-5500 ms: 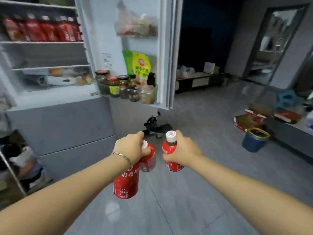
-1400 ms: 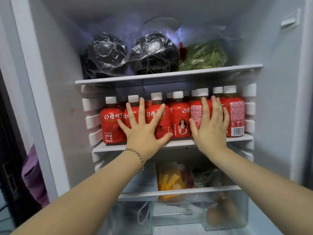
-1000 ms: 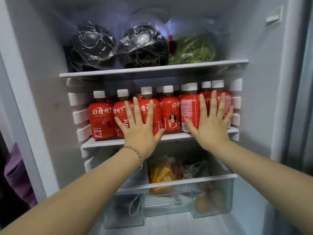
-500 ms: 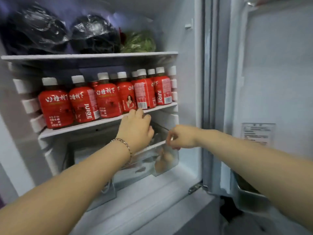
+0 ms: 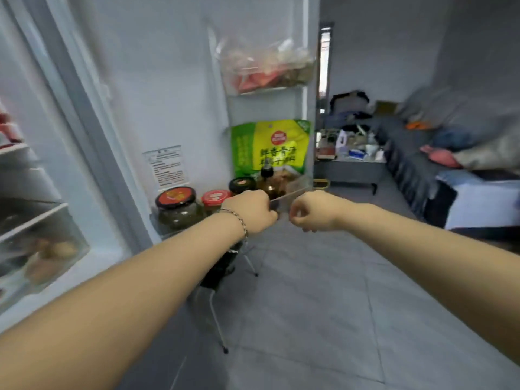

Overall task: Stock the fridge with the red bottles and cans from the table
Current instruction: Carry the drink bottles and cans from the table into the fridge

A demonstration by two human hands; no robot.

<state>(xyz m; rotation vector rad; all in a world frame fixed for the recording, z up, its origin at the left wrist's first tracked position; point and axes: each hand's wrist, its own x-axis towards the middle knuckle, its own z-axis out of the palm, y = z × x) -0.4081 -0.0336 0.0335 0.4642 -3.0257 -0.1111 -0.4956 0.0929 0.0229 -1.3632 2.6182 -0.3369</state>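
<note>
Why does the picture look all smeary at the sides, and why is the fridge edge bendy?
Head view: the camera is probably swinging, so the fridge shelves on the left and the sofa on the right smear, while the green packet, the left hand and the right hand in the middle look sharper; its wide-angle lens bows the door frame. Lighting is soft, without hard glare.

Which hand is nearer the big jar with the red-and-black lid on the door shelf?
Left. The left hand is just to the right of the jar; the right hand is farther right, beyond the left hand.
</note>
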